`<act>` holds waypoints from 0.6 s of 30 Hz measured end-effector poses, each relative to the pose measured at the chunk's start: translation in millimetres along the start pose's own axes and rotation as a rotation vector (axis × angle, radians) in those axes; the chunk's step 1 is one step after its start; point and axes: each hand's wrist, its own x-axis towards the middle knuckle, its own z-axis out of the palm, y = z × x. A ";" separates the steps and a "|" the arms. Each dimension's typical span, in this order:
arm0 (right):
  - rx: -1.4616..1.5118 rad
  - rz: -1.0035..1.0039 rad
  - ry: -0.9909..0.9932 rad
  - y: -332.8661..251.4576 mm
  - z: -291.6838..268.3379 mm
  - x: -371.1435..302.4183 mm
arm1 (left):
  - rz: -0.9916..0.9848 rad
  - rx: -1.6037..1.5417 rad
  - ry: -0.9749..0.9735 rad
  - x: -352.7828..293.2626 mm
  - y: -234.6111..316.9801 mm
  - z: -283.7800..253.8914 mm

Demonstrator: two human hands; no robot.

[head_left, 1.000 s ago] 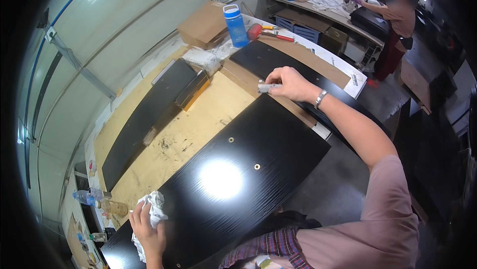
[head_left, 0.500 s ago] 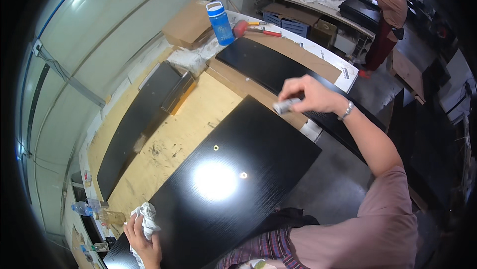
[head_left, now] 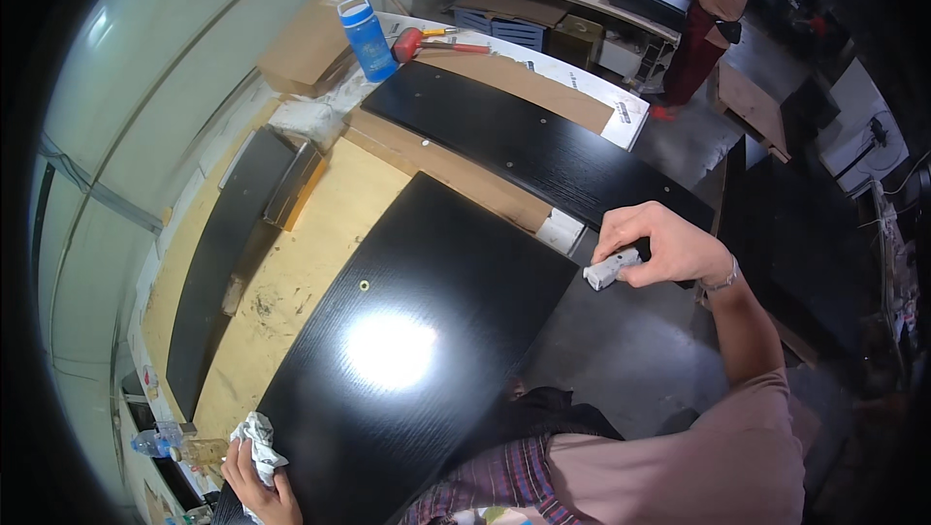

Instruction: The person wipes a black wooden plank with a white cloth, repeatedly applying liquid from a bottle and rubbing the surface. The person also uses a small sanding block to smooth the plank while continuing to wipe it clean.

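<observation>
A large black wood-grain panel point(head_left: 456, 263) lies in front of me, with a bright glare spot and a small brass-coloured ring point(head_left: 365, 285) in its face. My right hand point(head_left: 674, 246) pinches a small pale grey block point(head_left: 603, 274) between thumb and fingers. It hangs past the panel's right edge, above the floor. At the panel's near left end, my left hand point(head_left: 254, 488) is closed on a crumpled white cloth point(head_left: 257, 440).
Another black panel point(head_left: 485, 118) lies on cardboard beyond. A curved dark piece point(head_left: 225, 234) stands to the left beside a brown box point(head_left: 297, 186). A blue bottle point(head_left: 368, 40) and red mallet point(head_left: 407, 44) sit at the back. A co-worker point(head_left: 713, 16) stands far right.
My right hand has moved right and nearer with the block, from over the panel to past its edge. My left hand stays on the cloth. The whole view has shifted.
</observation>
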 end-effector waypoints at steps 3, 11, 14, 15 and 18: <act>-0.014 -0.033 0.286 -6.9 15.0 -4.5 | -0.008 -0.027 0.006 2.5 -1.2 4.7; -0.100 -0.004 0.666 -11.7 79.3 -18.7 | 0.004 -0.001 0.025 -1.5 -8.7 6.2; -0.189 -0.009 0.835 -21.1 77.6 -21.1 | -0.003 -0.013 0.000 1.1 -3.2 3.5; -0.245 -0.045 0.843 -20.9 82.0 -19.2 | 0.004 -0.014 0.004 0.9 -2.5 3.6; -0.372 -0.179 0.865 -12.9 116.6 -11.4 | 0.016 -0.012 0.013 0.0 -2.7 2.7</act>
